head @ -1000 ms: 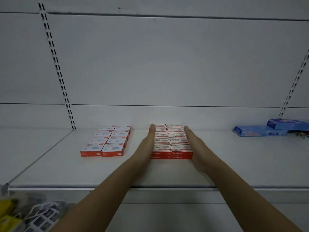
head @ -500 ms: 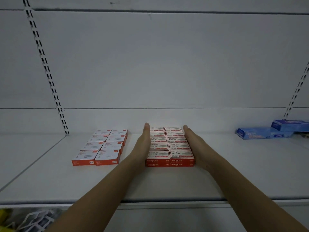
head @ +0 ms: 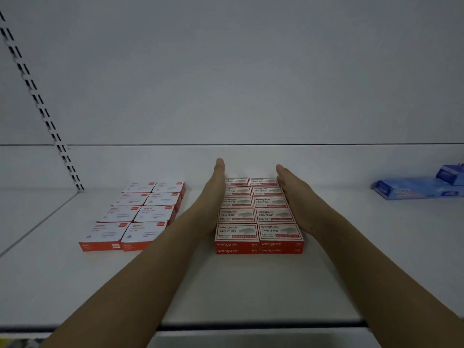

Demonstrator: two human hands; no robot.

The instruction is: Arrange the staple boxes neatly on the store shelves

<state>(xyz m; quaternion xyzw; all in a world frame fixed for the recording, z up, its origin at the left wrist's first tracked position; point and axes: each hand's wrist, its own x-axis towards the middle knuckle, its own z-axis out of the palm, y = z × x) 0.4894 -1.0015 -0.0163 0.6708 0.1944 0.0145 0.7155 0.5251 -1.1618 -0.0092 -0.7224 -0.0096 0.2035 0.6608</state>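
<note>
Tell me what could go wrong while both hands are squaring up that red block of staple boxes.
Squeezed unevenly by the left hand and right hand, the two-layer red staple block could buckle, its top boxes sliding askew. Pushed sideways, it may bump the white-topped boxes.

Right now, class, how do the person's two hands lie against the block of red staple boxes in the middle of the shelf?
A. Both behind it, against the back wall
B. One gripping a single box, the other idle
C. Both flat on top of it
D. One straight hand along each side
D: the left hand lies straight-fingered along the left side of the red staple boxes, and the right hand along the right side.
</note>
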